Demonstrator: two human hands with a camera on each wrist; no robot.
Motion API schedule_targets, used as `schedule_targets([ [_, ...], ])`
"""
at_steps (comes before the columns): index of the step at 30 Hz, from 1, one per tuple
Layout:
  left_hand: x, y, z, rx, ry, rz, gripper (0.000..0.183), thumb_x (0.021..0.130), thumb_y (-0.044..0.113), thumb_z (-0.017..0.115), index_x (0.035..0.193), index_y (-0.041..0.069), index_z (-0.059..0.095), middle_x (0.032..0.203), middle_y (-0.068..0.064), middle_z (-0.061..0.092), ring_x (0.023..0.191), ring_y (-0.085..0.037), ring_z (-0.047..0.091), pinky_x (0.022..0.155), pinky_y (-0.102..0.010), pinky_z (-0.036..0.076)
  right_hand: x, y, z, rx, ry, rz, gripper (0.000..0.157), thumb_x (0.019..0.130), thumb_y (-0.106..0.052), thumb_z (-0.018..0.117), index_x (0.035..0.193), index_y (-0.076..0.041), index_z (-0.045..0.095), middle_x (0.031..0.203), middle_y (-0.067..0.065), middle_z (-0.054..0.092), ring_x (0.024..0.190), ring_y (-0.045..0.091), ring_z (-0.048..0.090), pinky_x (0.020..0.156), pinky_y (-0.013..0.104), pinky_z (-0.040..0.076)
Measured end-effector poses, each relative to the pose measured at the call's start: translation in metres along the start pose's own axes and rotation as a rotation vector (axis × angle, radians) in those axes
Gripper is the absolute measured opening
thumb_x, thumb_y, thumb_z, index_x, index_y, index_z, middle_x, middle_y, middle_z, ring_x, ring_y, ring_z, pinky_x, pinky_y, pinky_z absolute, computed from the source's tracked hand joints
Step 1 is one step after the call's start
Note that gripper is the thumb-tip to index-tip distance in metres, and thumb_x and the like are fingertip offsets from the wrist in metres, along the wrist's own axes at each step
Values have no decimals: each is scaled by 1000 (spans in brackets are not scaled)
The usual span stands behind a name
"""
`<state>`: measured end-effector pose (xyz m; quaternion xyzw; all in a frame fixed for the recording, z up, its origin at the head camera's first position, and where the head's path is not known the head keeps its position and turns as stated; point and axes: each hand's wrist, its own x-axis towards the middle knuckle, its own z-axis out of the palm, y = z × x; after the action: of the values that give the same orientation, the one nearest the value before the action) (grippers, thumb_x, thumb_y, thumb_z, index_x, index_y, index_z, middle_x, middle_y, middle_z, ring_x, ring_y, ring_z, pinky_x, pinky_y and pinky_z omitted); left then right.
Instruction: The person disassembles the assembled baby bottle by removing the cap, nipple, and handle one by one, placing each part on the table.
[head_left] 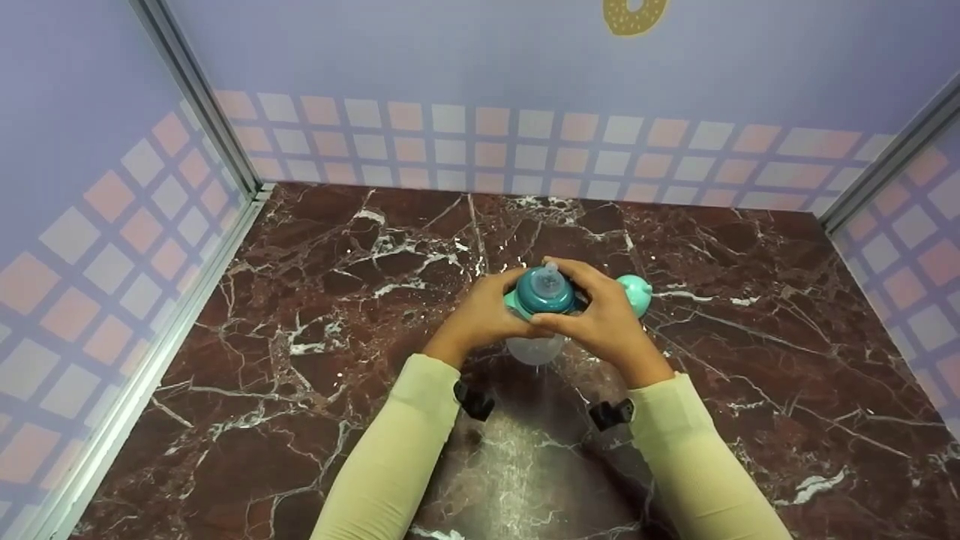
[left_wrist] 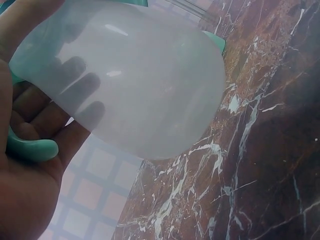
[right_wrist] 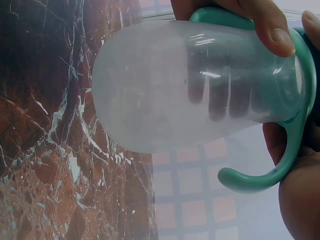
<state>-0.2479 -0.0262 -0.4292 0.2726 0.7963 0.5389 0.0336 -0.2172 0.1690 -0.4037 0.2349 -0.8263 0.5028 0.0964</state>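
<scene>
A baby bottle is held upright between both hands, its clear nipple (head_left: 551, 280) on top of a teal collar (head_left: 546, 294). Below the collar, the frosted, see-through bottle body (right_wrist: 150, 90) tapers to a rounded base. A mint-green handle ring (right_wrist: 295, 150) circles the neck, with curved grips at the sides. My left hand (head_left: 489, 309) grips the bottle's left side; its fingers show through the body in the left wrist view, and one handle end (left_wrist: 35, 149) lies by its palm. My right hand (head_left: 600, 311) curls round the collar and neck from the right.
On the dark red marbled tabletop (head_left: 330, 405), a mint-green rounded cap (head_left: 634, 294) lies just right of my right hand. Lilac walls with pink and white squares (head_left: 491, 124) enclose the back and sides.
</scene>
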Motion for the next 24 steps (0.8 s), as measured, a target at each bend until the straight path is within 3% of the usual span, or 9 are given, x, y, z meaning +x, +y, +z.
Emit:
schedule_targets([
  [14, 1, 0, 0, 69, 7, -17, 71, 69, 40, 86, 132, 20, 59, 121, 3, 66, 110, -11, 62, 100, -34, 48, 1, -2, 7, -157, 84, -29, 79, 65, -41, 88, 132, -12, 59, 127, 4, 62, 116, 18, 59, 98, 37, 49],
  [24, 1, 0, 0, 67, -7, -8, 68, 70, 39, 86, 131, 20, 60, 121, 4, 67, 110, -11, 62, 101, -34, 47, 1, -2, 8, -141, 88, -33, 74, 66, -39, 88, 128, -9, 62, 124, 5, 64, 114, 18, 60, 97, 37, 49],
])
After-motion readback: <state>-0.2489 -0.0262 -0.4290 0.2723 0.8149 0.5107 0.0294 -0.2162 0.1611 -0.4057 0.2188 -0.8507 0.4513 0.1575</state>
